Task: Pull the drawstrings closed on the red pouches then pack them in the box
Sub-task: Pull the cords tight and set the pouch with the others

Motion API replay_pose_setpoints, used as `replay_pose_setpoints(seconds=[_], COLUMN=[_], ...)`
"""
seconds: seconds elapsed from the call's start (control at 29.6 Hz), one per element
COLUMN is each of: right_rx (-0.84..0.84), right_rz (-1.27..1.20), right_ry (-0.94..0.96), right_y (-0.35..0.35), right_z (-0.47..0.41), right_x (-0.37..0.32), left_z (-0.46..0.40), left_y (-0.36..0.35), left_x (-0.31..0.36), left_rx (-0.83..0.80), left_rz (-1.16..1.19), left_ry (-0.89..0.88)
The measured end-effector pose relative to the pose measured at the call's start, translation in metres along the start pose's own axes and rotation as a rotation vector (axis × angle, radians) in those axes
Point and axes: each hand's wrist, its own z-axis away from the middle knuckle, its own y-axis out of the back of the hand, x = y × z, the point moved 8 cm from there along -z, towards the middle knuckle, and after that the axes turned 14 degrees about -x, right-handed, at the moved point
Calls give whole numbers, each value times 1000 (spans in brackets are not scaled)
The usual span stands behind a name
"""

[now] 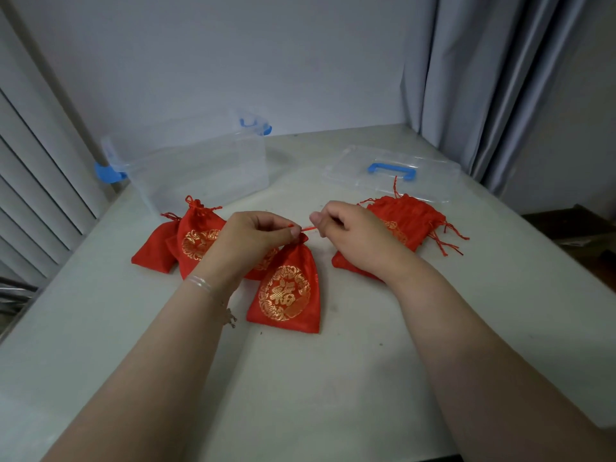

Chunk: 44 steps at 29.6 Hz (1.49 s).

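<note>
At ten o'clock the clear box [200, 165] stands open on the table [333, 378]. Before it, at nine, lie cinched red pouches [196, 238]. The left hand [253, 240] pinches the gathered neck of the centre pouch [286, 291]; the right hand [350, 235] pinches its drawstring [308, 228], taut between them. At two o'clock more pouches [405, 218] lie heaped, with the lid [393, 171] behind.

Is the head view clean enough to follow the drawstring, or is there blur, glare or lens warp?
Head view: soft, even light, no harsh glare; the drawstring between left hand and right hand reads sharply; the clear box is faint against the wall; wide-angle warp bends the table edges and stretches the forearms.
</note>
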Motion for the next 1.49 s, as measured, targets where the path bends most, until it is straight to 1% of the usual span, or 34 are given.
replay_pose_setpoints(seconds=[0.14,0.2,0.27,0.3,0.34,0.37,0.41,0.44,0.51,0.61,0.68,0.74,0.95,1.05,1.12,1.18,1.25,1.35,1.39,1.49], right_rx=[-133,-173,-102,-46,-18,-31,-81,-134,-202,-210,-192,-161,-32,20,80,112,71,-70,-102,-122], right_rz=[-17,7,87,72,-7,-122,-240,-309,-334,-343,-310,-216,10,46,-42,-181,-355,-641,-712,-856], right_ry=[19,-8,-23,-11,14,37,46,34,-20,-80,-85,-78,-21,19,8,-56,-122,-157,-163,-177], right_y=[-10,-13,-6,-1,2,2,-1,-6,-14,-17,-16,-14,-12,-11,-7,-2,-4,-17,-21,-23], right_z=[0,0,0,0,0,0,0,1,1,2,3,3,1,2,2,3,2,1,1,0], right_x=[-3,3,8,8,6,4,3,3,5,10,10,7,-5,-10,-8,-2,8,19,21,24], left_z=[0,0,1,2,2,3,3,3,4,3,1,-1,1,2,3,6,10,14,15,15], left_y=[5,4,1,-1,-3,-5,-6,-9,-13,-15,-14,-12,-9,-7,-5,-6,-9,-12,-11,-12], left_x=[-5,-2,3,6,9,11,13,15,17,17,17,17,12,13,17,23,29,37,38,39], left_rx=[10,7,-7,-23,-44,-64,-83,-100,-116,-71,-32,-4,69,102,150,190,207,230,239,240], left_rz=[139,102,28,6,-3,-6,-6,-4,3,-48,-108,-154,-268,-332,-373,-396,-408,-476,-495,-538], left_ry=[32,15,-20,-39,-59,-81,-102,-122,-153,-170,-182,-187,-84,-90,-150,-223,-288,-389,-414,-459])
